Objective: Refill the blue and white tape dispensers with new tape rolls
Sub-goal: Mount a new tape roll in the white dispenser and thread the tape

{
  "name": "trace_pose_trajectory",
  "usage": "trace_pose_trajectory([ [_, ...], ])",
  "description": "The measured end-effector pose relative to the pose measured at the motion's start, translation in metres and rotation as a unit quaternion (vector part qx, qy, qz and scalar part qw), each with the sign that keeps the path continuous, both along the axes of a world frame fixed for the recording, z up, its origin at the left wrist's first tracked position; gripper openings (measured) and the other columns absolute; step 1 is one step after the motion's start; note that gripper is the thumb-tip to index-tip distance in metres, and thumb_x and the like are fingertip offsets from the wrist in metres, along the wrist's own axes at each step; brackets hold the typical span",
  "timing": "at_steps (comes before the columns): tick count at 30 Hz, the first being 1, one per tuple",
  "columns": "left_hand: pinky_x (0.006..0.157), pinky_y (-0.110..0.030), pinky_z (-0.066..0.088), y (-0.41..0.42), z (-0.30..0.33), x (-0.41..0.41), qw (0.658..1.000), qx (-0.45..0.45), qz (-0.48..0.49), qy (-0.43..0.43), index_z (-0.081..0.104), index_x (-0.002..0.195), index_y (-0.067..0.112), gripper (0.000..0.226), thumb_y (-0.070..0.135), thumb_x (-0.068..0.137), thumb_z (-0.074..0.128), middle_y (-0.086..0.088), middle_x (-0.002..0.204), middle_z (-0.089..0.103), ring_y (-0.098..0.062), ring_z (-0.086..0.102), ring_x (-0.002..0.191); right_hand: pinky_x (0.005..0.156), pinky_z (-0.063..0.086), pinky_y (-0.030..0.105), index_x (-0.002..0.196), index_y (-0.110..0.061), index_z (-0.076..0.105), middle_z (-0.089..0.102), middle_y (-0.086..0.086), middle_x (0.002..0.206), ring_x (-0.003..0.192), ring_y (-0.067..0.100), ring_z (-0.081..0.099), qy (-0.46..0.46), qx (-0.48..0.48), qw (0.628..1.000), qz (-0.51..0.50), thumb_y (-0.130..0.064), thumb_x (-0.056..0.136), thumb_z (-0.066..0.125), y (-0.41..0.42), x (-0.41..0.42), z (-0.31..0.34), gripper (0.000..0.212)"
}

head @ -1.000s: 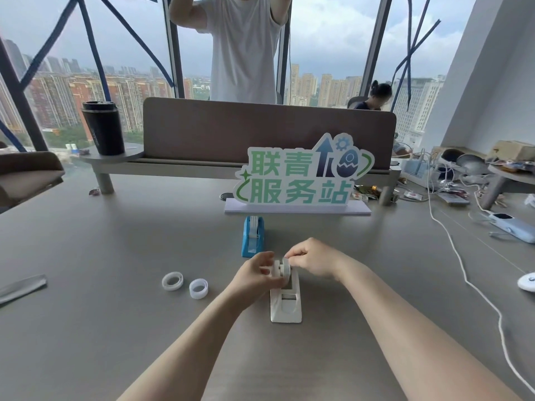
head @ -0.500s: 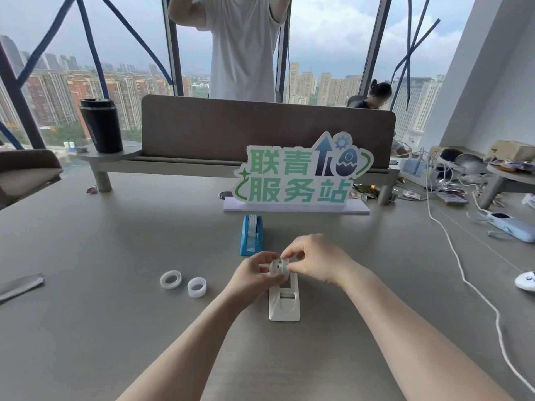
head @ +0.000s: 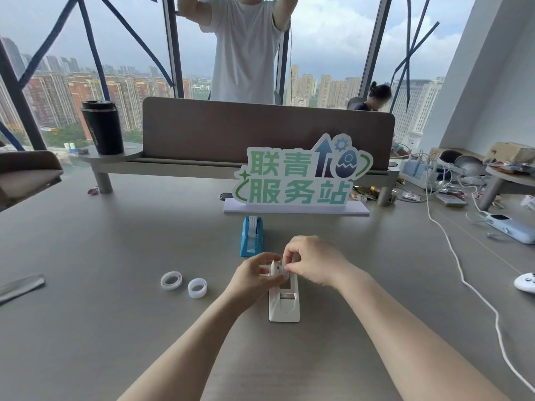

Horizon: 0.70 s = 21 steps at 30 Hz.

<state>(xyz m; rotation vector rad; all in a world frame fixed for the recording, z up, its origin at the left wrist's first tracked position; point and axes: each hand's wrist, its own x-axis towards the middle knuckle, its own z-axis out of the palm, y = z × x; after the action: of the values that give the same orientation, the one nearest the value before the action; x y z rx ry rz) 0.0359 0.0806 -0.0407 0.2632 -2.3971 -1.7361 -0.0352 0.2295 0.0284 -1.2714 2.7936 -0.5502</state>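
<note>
A white tape dispenser [head: 284, 303] stands on the grey table in front of me. My left hand [head: 254, 274] and my right hand [head: 311, 263] meet above its far end, both pinching a small white roll with its hub [head: 274, 267], held upright just over the dispenser's cradle. A blue tape dispenser [head: 252, 240] with a roll in it stands just beyond my hands. Two white rings [head: 171, 280] [head: 197, 287] lie flat on the table to the left.
A green-lettered sign [head: 301, 178] on a white base stands behind the blue dispenser. A black cup [head: 102, 127] sits on a shelf at back left. A white cable [head: 463, 273], a game controller [head: 525, 282] and clutter lie at the right. A person stands at the window.
My hands have lifted the white roll slightly and turned it more edge-on above the white dispenser. The dispensers and the rings have not moved.
</note>
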Motion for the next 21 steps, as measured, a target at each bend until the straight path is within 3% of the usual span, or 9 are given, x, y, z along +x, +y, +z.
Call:
trace_pose_trajectory([
  [3,0.077,-0.028,0.057,-0.0006,-0.0009,0.0008,1.000,0.010,-0.008,-0.001,0.066,0.114,0.025,0.041,0.028,0.076,0.080,-0.001,0.104,0.069,-0.017,0.064,0.097,0.068,0.050,0.030,0.073,-0.030,0.060,0.062,-0.008,0.093,0.082,0.015,0.058,0.006,0.020,1.000,0.007,-0.026,0.085,0.066,-0.0027,0.0006,0.0019,0.014],
  [7,0.083,-0.031,0.058,-0.0026,-0.0009,0.0027,0.998,0.049,-0.027,0.002,0.066,0.115,0.023,0.041,0.017,0.077,0.078,-0.006,0.101,0.071,-0.018,0.066,0.094,0.066,0.049,0.030,0.076,-0.028,0.060,0.062,-0.006,0.095,0.083,0.015,0.058,-0.004,0.027,1.000,0.012,-0.025,0.088,0.063,-0.0022,0.0002,0.0029,0.013],
  [15,0.084,-0.029,0.058,-0.0043,-0.0034,0.0029,0.997,0.064,-0.035,0.001,0.064,0.117,0.026,0.042,0.011,0.079,0.074,-0.008,0.103,0.070,-0.021,0.067,0.098,0.062,0.045,0.026,0.084,-0.029,0.057,0.055,-0.015,0.081,0.077,0.011,0.057,-0.031,-0.022,0.999,0.003,-0.026,0.090,0.060,0.0036,0.0001,-0.0034,0.007],
  [16,0.085,-0.031,0.059,-0.0043,-0.0042,0.0024,0.997,0.065,-0.034,0.002,0.064,0.115,0.027,0.041,0.012,0.079,0.074,-0.009,0.102,0.070,-0.021,0.067,0.098,0.064,0.047,0.026,0.089,-0.030,0.060,0.057,-0.015,0.084,0.079,0.011,0.058,-0.037,-0.032,0.999,0.002,-0.028,0.089,0.062,0.0039,0.0004,-0.0036,0.003],
  [19,0.089,-0.036,0.058,-0.0051,-0.0057,0.0014,0.998,0.063,-0.027,0.007,0.066,0.110,0.029,0.036,0.015,0.078,0.075,-0.011,0.102,0.071,-0.024,0.068,0.100,0.068,0.046,0.026,0.107,-0.031,0.068,0.063,-0.010,0.098,0.086,0.010,0.058,-0.042,-0.029,0.998,0.019,-0.033,0.087,0.066,0.0027,0.0011,-0.0023,0.020],
  [21,0.088,-0.034,0.058,-0.0047,-0.0056,0.0012,0.998,0.060,-0.027,0.008,0.065,0.111,0.028,0.035,0.016,0.079,0.075,-0.008,0.104,0.071,-0.023,0.067,0.101,0.068,0.047,0.028,0.105,-0.029,0.071,0.063,-0.007,0.099,0.085,0.011,0.057,-0.031,-0.015,0.999,0.029,-0.031,0.087,0.067,0.0013,0.0010,-0.0008,0.018],
])
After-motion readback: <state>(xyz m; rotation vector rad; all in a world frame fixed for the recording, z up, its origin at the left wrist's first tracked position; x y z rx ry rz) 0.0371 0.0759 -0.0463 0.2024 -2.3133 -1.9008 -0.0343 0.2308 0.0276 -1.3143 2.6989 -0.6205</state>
